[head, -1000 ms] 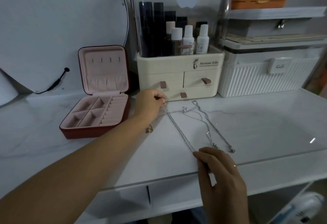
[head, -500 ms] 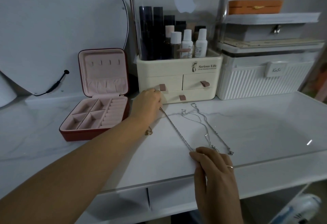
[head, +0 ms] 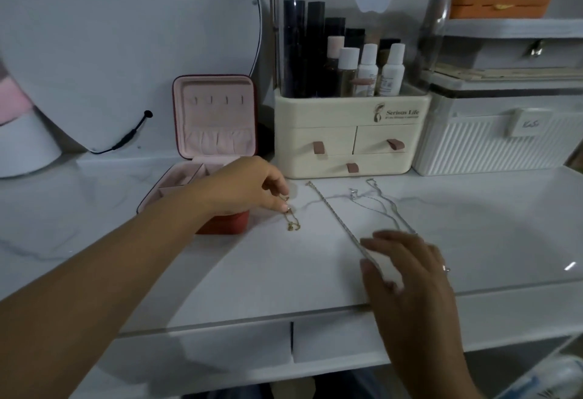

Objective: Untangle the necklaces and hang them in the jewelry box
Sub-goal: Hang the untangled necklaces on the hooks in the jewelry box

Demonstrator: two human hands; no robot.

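**Left grip.** The left hand (head: 249,187) pinches the far end of a gold chain (head: 292,223) between thumb and forefinger tip, the other fingers curled above. I record this grip as closed on the chain. The chain is fine and short, and it trails from the pinch toward 5 o'clock, ending in a small heap on the worktop (head: 220,272). The forearm enters from 8 o'clock and crosses in front of the tray of the jewelry box (head: 214,121).

**Right grip.** The right hand (head: 407,272) lies palm down at the near edge of the worktop, thumb and forefinger spread. The near end of a silver rope chain (head: 334,215) meets the gap between them. The hand is blurred, so I cannot tell whether it pinches the chain.

**Necklaces.** The rope chain lies straight, running from 11 o'clock to 5 o'clock. Just beside it, at 3 o'clock, two thin silver chains (head: 378,206) cross one another, and their near ends pass under the right hand.

**Box.** The jewelry box stands open at 11 o'clock of the left hand. It is red outside and pink inside, and its upright lid shows four hooks with nothing on them.
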